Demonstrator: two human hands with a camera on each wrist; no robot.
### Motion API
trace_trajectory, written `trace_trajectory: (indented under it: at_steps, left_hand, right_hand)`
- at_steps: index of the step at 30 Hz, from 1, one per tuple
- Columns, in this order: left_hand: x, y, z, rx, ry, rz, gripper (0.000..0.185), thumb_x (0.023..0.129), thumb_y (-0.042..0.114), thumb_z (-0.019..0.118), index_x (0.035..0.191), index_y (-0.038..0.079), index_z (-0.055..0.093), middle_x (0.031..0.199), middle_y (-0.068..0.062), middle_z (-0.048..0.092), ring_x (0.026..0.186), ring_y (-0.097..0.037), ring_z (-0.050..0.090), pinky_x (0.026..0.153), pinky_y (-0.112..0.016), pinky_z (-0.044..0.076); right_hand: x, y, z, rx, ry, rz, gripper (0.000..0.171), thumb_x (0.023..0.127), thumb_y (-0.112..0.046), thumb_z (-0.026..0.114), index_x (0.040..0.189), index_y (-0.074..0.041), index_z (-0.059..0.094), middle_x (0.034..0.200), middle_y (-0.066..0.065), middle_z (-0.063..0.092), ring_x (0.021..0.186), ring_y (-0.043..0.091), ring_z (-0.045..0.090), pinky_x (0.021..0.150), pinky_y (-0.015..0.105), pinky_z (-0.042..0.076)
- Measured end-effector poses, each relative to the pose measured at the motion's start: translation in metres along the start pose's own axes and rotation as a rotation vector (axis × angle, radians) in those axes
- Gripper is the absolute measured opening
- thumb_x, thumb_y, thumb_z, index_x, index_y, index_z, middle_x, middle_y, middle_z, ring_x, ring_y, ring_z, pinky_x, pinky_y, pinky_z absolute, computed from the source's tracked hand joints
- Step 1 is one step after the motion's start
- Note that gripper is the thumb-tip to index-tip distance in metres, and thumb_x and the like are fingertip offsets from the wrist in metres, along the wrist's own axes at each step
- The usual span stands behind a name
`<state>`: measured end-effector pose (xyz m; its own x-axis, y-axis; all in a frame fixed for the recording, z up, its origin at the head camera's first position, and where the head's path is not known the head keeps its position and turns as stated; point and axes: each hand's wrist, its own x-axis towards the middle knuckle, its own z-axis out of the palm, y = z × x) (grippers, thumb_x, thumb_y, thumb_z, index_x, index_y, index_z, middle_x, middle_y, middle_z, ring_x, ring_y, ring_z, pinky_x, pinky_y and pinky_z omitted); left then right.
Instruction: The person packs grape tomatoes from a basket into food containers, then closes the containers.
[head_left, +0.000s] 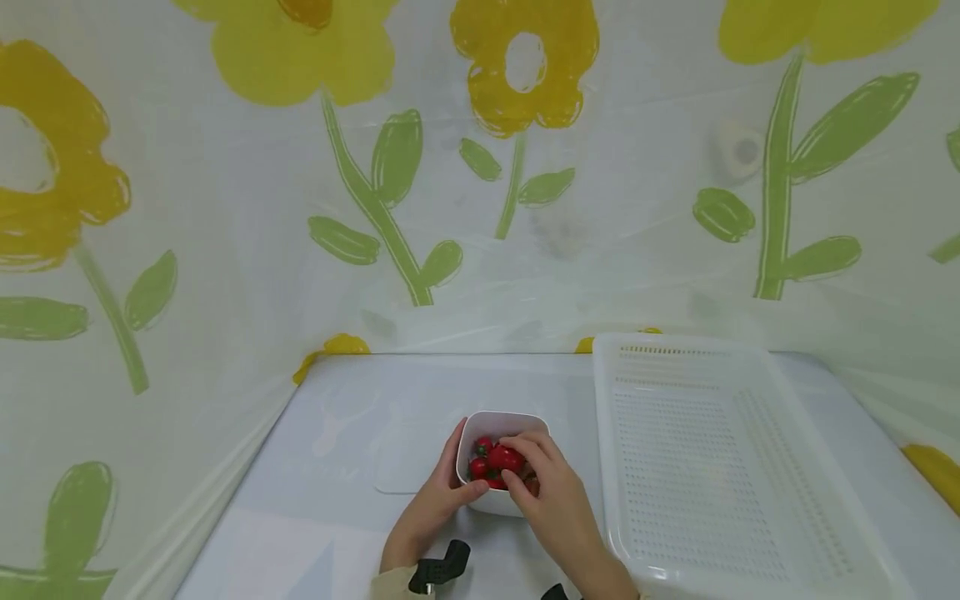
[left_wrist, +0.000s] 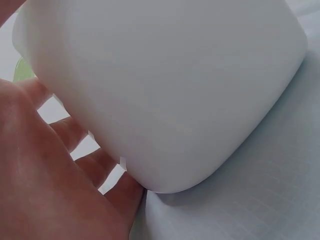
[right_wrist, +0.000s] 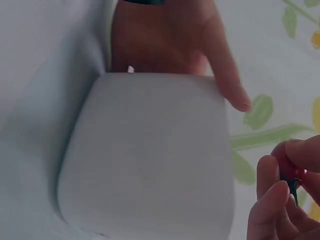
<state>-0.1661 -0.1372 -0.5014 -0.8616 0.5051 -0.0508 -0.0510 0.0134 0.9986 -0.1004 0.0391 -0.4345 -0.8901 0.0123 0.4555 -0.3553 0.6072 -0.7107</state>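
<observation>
A white square container [head_left: 504, 502] with rounded corners stands on the table, several small red cherry tomatoes [head_left: 478, 468] with green stalks inside it. My left hand [head_left: 438, 497] grips its left side, thumb over the near rim. In the left wrist view the fingers [left_wrist: 90, 167] lie along the container's wall [left_wrist: 165, 90]. Over the container's right part, my right hand [head_left: 551, 490] pinches a red cherry tomato [head_left: 506, 458] between thumb and fingertips. The right wrist view shows this cherry tomato [right_wrist: 285, 162], its dark green stalk hanging down, just above rim height.
A large white perforated plastic basket [head_left: 697, 467] occupies the right side of the table [head_left: 300, 475]. A faint clear flat piece [head_left: 405, 467] lies left of the container. A flower-print curtain [head_left: 247, 250] hangs behind and at both sides.
</observation>
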Motion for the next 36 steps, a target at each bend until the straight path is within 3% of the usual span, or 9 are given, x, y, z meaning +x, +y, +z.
trace_trajectory:
  at_steps: [5, 8, 15, 18, 20, 25, 28, 30, 36]
  left_hand:
    - [0.000, 0.001, -0.001, 0.030, 0.009, 0.032, 0.079, 0.085, 0.023, 0.059, 0.142, 0.035, 0.007, 0.143, 0.008, 0.015, 0.130, -0.024, 0.015, 0.099, -0.049, 0.028]
    - [0.001, 0.001, -0.002, 0.044, 0.013, 0.060, 0.079, 0.084, 0.021, 0.060, 0.143, 0.032, 0.008, 0.143, 0.006, 0.017, 0.128, -0.025, 0.018, 0.098, -0.047, 0.031]
    - [-0.001, 0.006, -0.004, 0.045, 0.038, 0.058, 0.075, 0.087, 0.023, 0.055, 0.143, 0.030, 0.006, 0.145, -0.001, 0.014, 0.132, -0.028, 0.013, 0.101, -0.052, 0.022]
    - [0.000, 0.009, -0.005, 0.042, 0.123, 0.073, 0.069, 0.090, 0.024, 0.050, 0.143, 0.029, 0.006, 0.146, -0.004, 0.015, 0.133, -0.029, 0.014, 0.100, -0.054, 0.020]
    - [0.000, 0.010, -0.008, 0.031, 0.221, 0.096, 0.063, 0.092, 0.026, 0.048, 0.142, 0.029, 0.010, 0.144, -0.005, 0.022, 0.131, -0.027, 0.022, 0.099, -0.052, 0.024]
    - [-0.006, 0.015, -0.019, 0.035, 0.590, 0.179, 0.049, 0.092, 0.033, 0.047, 0.137, 0.020, 0.031, 0.128, -0.006, 0.047, 0.116, -0.020, 0.046, 0.092, -0.036, 0.040]
    - [-0.014, 0.021, -0.027, 0.042, 0.744, 0.190, 0.046, 0.091, 0.037, 0.048, 0.132, 0.017, 0.040, 0.121, -0.005, 0.053, 0.111, -0.017, 0.050, 0.090, -0.033, 0.042]
    - [-0.020, 0.026, -0.032, 0.076, 0.788, 0.167, 0.046, 0.089, 0.039, 0.050, 0.129, 0.017, 0.044, 0.119, -0.005, 0.054, 0.111, -0.019, 0.048, 0.093, -0.038, 0.039]
    - [-0.033, 0.034, -0.045, 0.249, 0.821, -0.104, 0.056, 0.084, 0.053, 0.050, 0.129, 0.021, 0.044, 0.133, -0.002, 0.041, 0.124, -0.026, 0.032, 0.091, -0.058, 0.032]
  right_hand:
    - [-0.002, 0.005, 0.010, -0.080, -0.009, -0.014, 0.036, 0.074, -0.011, 0.072, 0.107, -0.020, 0.060, 0.107, -0.010, 0.048, 0.079, 0.004, 0.050, 0.065, 0.016, 0.048]
    - [-0.002, 0.006, 0.011, -0.083, 0.001, -0.037, 0.036, 0.073, -0.009, 0.072, 0.106, -0.018, 0.061, 0.108, -0.009, 0.048, 0.071, 0.002, 0.048, 0.060, 0.014, 0.046]
    - [-0.002, 0.006, 0.012, -0.024, 0.031, -0.028, 0.028, 0.077, -0.011, 0.069, 0.103, -0.019, 0.062, 0.106, -0.014, 0.048, 0.059, -0.002, 0.040, 0.050, 0.013, 0.040]
    - [-0.004, 0.004, 0.014, 0.018, 0.048, -0.060, 0.024, 0.080, -0.010, 0.065, 0.102, -0.019, 0.062, 0.103, -0.015, 0.050, 0.060, -0.002, 0.040, 0.051, 0.014, 0.041]
    - [-0.007, 0.002, 0.017, 0.058, 0.043, -0.085, 0.022, 0.081, -0.010, 0.063, 0.102, -0.019, 0.062, 0.101, -0.015, 0.051, 0.062, -0.002, 0.042, 0.052, 0.014, 0.042]
    - [-0.015, -0.012, 0.025, 0.203, -0.096, -0.086, 0.018, 0.086, -0.013, 0.059, 0.103, -0.019, 0.061, 0.097, -0.012, 0.055, 0.069, 0.000, 0.050, 0.055, 0.017, 0.046]
    - [-0.020, -0.017, 0.032, 0.256, -0.215, -0.079, 0.019, 0.088, -0.015, 0.056, 0.106, -0.019, 0.060, 0.099, -0.008, 0.057, 0.074, 0.002, 0.054, 0.059, 0.017, 0.048]
    - [-0.022, -0.018, 0.037, 0.256, -0.293, -0.072, 0.021, 0.088, -0.016, 0.055, 0.109, -0.019, 0.059, 0.103, -0.006, 0.057, 0.077, 0.001, 0.056, 0.061, 0.016, 0.048]
    - [-0.027, -0.014, 0.053, 0.289, -0.542, 0.088, 0.037, 0.087, -0.025, 0.057, 0.123, -0.015, 0.051, 0.123, -0.001, 0.048, 0.084, -0.001, 0.056, 0.068, 0.019, 0.048]
